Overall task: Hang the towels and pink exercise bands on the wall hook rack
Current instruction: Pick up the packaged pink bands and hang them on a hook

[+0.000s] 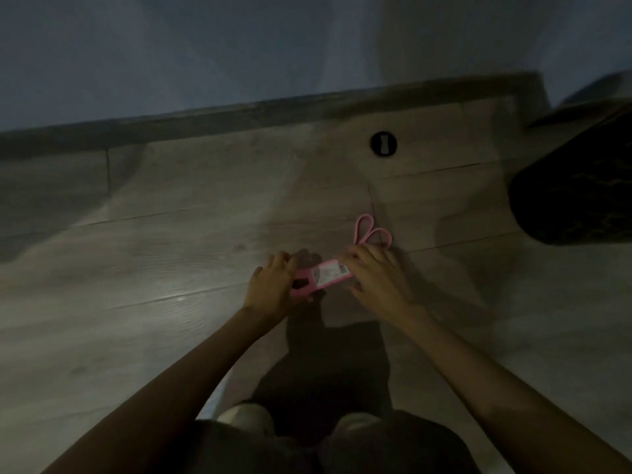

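Observation:
A flat pink pack of exercise bands (pixel 319 277) with a white label lies on the wooden floor, low in the middle of the head view. My left hand (pixel 273 287) grips its left end and my right hand (pixel 374 273) pinches its right end. Just beyond my right hand, two loops of a loose pink band (pixel 372 230) lie on the floor, partly hidden under my fingers. Neither towels nor a hook rack show in this view.
A dark skirting board (pixel 239 109) runs along the base of a pale wall ahead. A round black floor fitting (pixel 383 143) sits beyond the bands. A dark bulky object (pixel 578 186) stands at the right. My shoes (pixel 301 422) are at the bottom.

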Demonstrator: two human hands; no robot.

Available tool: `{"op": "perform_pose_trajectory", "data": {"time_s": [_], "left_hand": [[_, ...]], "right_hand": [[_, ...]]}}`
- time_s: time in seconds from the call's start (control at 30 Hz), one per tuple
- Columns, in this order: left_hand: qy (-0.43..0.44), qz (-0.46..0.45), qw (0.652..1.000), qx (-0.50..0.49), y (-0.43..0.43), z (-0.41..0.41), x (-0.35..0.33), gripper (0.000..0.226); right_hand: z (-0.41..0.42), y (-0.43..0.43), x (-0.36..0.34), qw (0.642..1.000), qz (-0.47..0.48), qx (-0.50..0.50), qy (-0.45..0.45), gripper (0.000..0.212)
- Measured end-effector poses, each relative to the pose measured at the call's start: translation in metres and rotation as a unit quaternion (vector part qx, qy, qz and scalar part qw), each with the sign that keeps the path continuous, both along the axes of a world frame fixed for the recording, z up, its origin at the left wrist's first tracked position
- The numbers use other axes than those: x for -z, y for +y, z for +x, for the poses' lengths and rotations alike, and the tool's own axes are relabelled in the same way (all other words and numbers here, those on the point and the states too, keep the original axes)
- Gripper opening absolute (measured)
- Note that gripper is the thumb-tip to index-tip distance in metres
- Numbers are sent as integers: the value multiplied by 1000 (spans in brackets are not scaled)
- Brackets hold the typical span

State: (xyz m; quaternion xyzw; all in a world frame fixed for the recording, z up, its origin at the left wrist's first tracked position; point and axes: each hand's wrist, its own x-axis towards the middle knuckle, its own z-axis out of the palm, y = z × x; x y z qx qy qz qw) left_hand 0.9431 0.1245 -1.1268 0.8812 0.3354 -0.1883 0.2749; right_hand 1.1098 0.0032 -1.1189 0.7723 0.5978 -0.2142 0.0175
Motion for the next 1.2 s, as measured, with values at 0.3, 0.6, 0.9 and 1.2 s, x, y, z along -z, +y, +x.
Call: {"op": "perform_pose_trajectory", "data": {"time_s": [0.3,0.6,0.9,1.2], "left_hand": [[-96,77,989,84,16,-6,74,72],[-87,-51,995,3,17,0,-20,50],[-234,-126,959,-96,41,0,-284,40],[-362,-160,905,-156,65,16,-616,23]], "right_hand": [[17,13,80,994,25,-103,-7,54],[-1,13,-12,990,48,-93,-91,60],[3,9,-279,973,141,-38,-178,45],[-1,11,-606,942,242,32,-232,41]]}}
